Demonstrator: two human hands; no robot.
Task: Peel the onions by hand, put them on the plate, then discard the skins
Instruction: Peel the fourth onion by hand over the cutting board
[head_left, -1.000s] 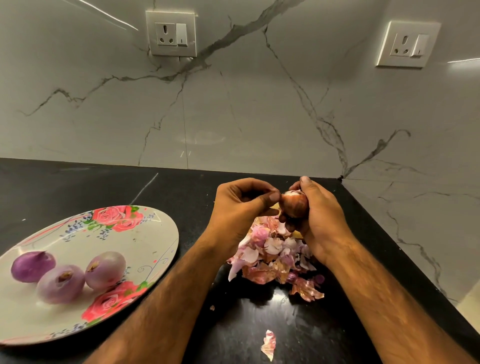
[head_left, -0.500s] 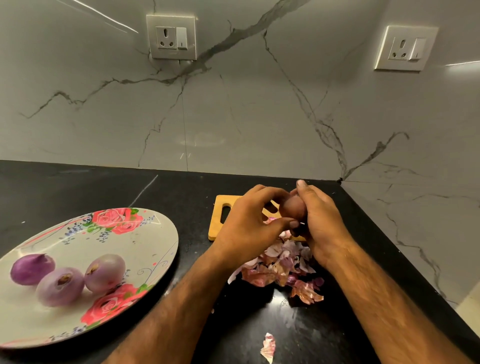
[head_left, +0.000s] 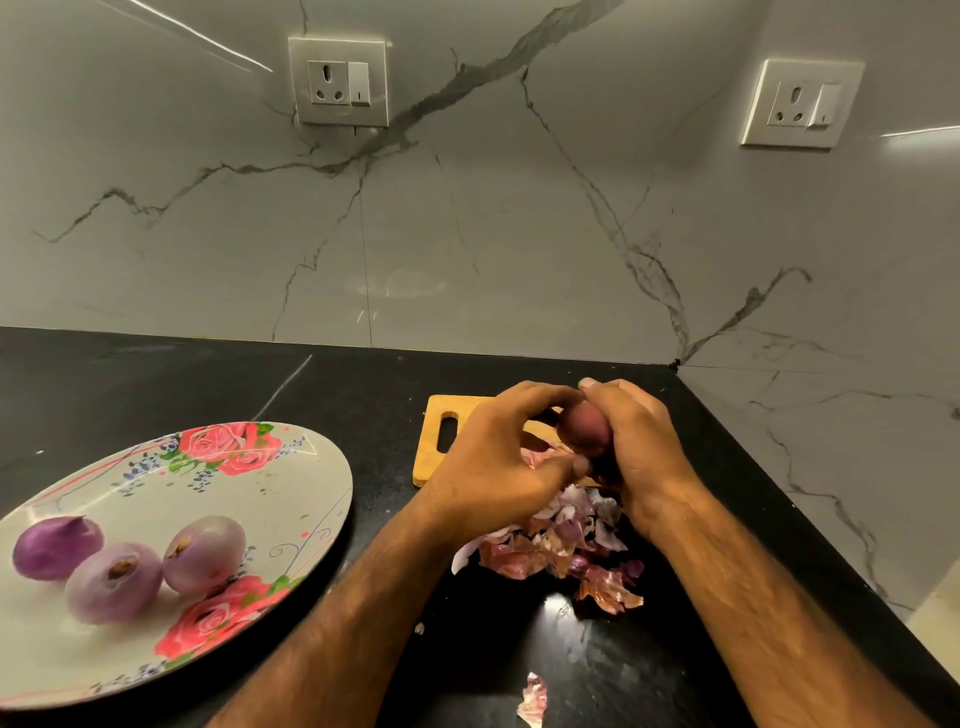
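My right hand (head_left: 636, 447) grips a small reddish onion (head_left: 584, 428) above a pile of onion skins (head_left: 561, 540) on the black counter. My left hand (head_left: 498, 462) curls against the onion's left side, its thumb and fingertips pinching at the skin near the bottom. A floral plate (head_left: 260, 483) lies at the left with three peeled purple onions (head_left: 205, 551) on it.
A small wooden cutting board (head_left: 441, 436) lies behind my hands, partly hidden. One loose skin scrap (head_left: 532, 699) sits near the counter's front. Marble walls meet in a corner at the right, with two wall sockets (head_left: 337, 80).
My left hand has slid from the onion's top to its lower side, uncovering the cutting board behind. The onion has turned slightly in my right hand.
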